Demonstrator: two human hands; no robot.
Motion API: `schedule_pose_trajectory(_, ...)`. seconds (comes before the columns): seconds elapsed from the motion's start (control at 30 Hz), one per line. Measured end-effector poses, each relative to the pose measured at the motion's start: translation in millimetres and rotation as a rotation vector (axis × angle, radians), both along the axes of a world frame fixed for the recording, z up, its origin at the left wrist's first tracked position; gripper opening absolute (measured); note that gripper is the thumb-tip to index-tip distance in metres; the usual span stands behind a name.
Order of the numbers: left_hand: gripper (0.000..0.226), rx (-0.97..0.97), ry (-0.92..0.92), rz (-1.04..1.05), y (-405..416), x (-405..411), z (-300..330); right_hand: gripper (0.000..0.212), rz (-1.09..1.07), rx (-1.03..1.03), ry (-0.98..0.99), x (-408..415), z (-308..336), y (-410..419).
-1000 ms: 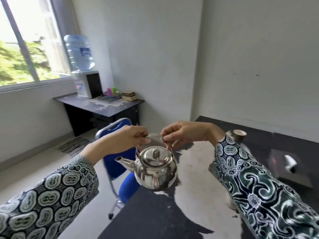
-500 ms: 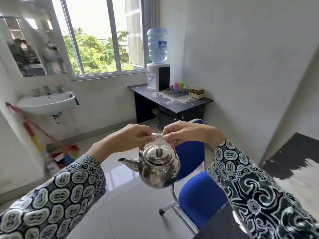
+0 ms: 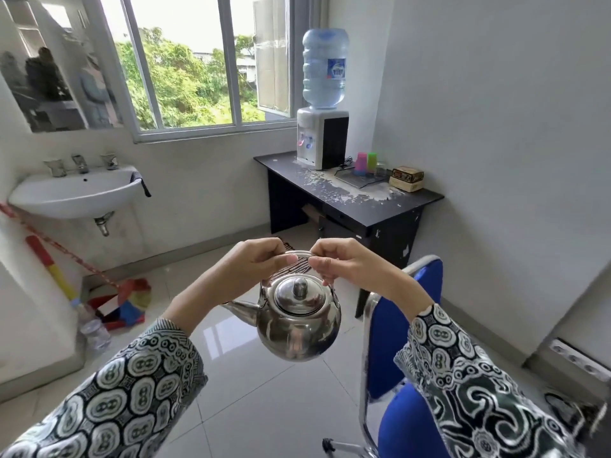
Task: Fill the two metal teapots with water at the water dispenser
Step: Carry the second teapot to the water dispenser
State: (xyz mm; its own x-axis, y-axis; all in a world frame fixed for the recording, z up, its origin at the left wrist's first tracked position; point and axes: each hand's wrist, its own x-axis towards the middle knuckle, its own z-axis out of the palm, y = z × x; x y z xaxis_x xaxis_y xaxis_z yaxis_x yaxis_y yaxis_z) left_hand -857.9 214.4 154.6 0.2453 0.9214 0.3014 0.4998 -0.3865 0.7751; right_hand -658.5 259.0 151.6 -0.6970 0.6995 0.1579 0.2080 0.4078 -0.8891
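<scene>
teapot (image 3: 297,320) – polished metal, mirror-bright, lid and spout too; thin wire handle same finish. Floor (image 3: 264,401) glossy pale tile, shows window glare. Desk (image 3: 350,196) dark matt laminate, top skin peeling off in pale rough patches. Water dispenser (image 3: 322,138) smooth white plastic with a black side panel, bottle (image 3: 324,69) clear bluish plastic. Chair (image 3: 406,391) – blue cloth pads, shiny metal tube frame. Sink (image 3: 74,193) glossy white ceramic. Sleeves (image 3: 125,395) printed cloth.
</scene>
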Motion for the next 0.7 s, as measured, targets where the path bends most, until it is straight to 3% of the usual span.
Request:
schedule_pose_trajectory(0.4,0.020,-0.067,0.004,-0.138,178.6,-115.3,5.0,0.011,-0.063,-0.040,0.135,-113.5,-5.5,160.6)
schedule_pose_trajectory(0.7,0.025,-0.117,-0.126,-0.241,329.1,-147.6,-0.2,0.013,-0.100,-0.014,0.162,-151.0,-10.5,294.5)
